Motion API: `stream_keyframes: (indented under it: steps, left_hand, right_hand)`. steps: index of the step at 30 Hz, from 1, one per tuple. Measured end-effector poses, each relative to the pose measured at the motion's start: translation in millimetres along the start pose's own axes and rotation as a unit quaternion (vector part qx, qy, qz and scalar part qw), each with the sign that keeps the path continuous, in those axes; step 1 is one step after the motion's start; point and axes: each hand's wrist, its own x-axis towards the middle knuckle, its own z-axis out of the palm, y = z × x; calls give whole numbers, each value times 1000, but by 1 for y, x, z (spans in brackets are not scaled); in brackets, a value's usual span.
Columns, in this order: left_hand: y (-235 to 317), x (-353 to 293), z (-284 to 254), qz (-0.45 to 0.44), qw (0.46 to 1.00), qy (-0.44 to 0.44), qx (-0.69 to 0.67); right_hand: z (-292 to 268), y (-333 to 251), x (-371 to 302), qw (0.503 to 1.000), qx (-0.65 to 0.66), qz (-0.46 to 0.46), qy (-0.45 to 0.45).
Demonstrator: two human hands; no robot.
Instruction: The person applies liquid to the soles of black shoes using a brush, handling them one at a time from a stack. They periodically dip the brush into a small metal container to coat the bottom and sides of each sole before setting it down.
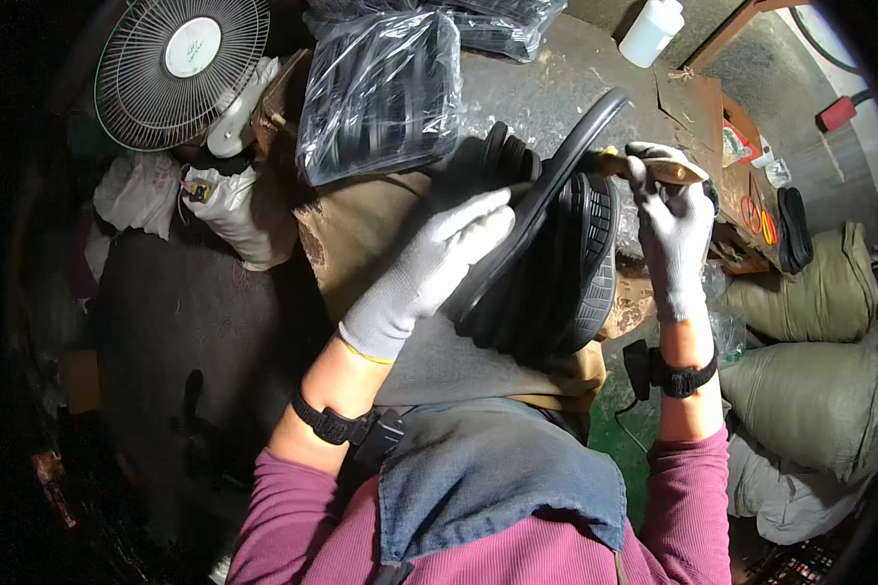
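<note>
My left hand (458, 249), in a pale grey work glove, holds a long black shoe sole (568, 156) on edge, tilted up to the right. Its fingers are partly hidden by the sole. To the right of the sole, my right hand (671, 214), gloved the same way, is closed around a tool with a tan wooden handle (681, 173). The tool's working end points toward the sole, but its kind is unclear. Underneath, a row of black soles (595, 263) with grooved treads stands packed together on the cloth-covered work surface in front of me.
Clear plastic bags of black soles (380, 93) lie at the back. A fan (190, 49) stands far left, above white sacks (239, 210). On the right are a white bottle (651, 32), orange-handled scissors (759, 219), a black sole pair (795, 229) and stuffed green sacks (800, 400).
</note>
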Motion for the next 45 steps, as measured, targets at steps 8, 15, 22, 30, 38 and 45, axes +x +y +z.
stream_keyframes:
  steps: [8, 15, 22, 30, 38, 45]
  left_hand:
    - [-38, -123, -90, -209, 907, 89, -354]
    - [-83, -416, -238, 134, 739, 444, -489]
    - [-79, -247, -222, 181, 731, 371, -543]
    - [-93, 2, -52, -98, 979, -49, 172]
    - [-85, -4, -35, -48, 993, 58, 87]
    - [4, -4, -15, 272, 795, 161, 517]
  right_hand:
    - [16, 2, -14, 978, 184, 96, -32]
    - [-31, 16, 3, 986, 130, 88, 48]
    - [-47, 75, 0, 983, 131, 53, 119]
    - [-118, 131, 14, 983, -120, -39, 133]
    - [-127, 165, 28, 982, -162, 40, 93]
    - [-107, 214, 19, 945, -317, 11, 78]
